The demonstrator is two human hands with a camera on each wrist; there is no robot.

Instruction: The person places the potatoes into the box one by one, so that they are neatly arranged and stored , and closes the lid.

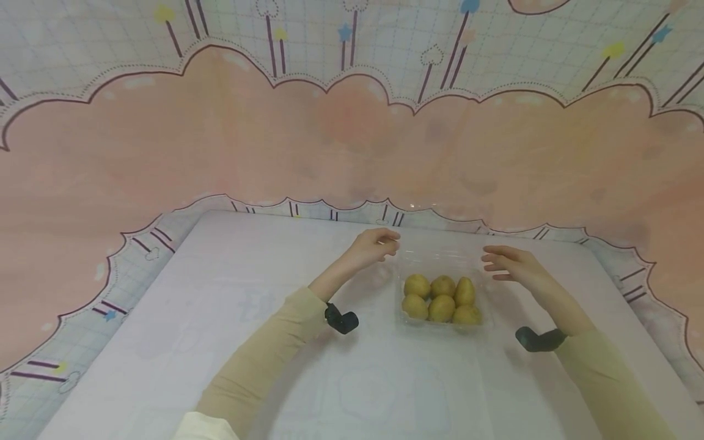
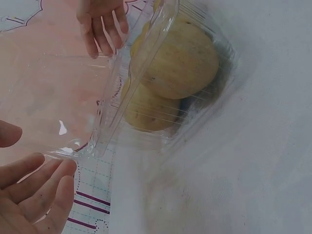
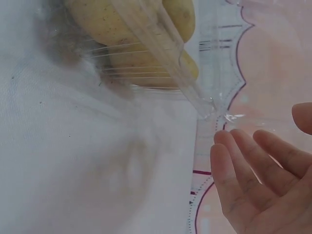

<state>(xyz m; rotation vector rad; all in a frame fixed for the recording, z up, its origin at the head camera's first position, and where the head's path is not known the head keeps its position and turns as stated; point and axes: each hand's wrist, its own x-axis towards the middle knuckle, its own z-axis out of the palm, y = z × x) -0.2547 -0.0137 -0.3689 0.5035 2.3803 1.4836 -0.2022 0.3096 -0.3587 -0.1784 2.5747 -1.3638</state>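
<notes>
A clear plastic clamshell box (image 2: 146, 53) stands on the white table, its transparent lid (image 1: 434, 261) raised at the back. Several yellowish potatoes (image 1: 442, 308) fill the box in two rows. My left hand (image 1: 376, 244) hovers by the left edge of the lid, fingers loosely bent, holding nothing. In the left wrist view its fingertips (image 2: 68, 168) lie close to the lid's corner; whether they touch I cannot tell. On the opposite side, my right hand (image 1: 511, 264) has its fingers extended toward the lid. The right wrist view shows those fingertips (image 3: 222, 139) near the hinge corner, gripping nothing.
The white tabletop (image 1: 352, 391) spreads around the box. Behind it hangs a backdrop (image 1: 330, 140) printed with peach cloud shapes and a grid. Dark wrist-worn devices sit on the left wrist (image 1: 342, 321) and the right wrist (image 1: 540, 340).
</notes>
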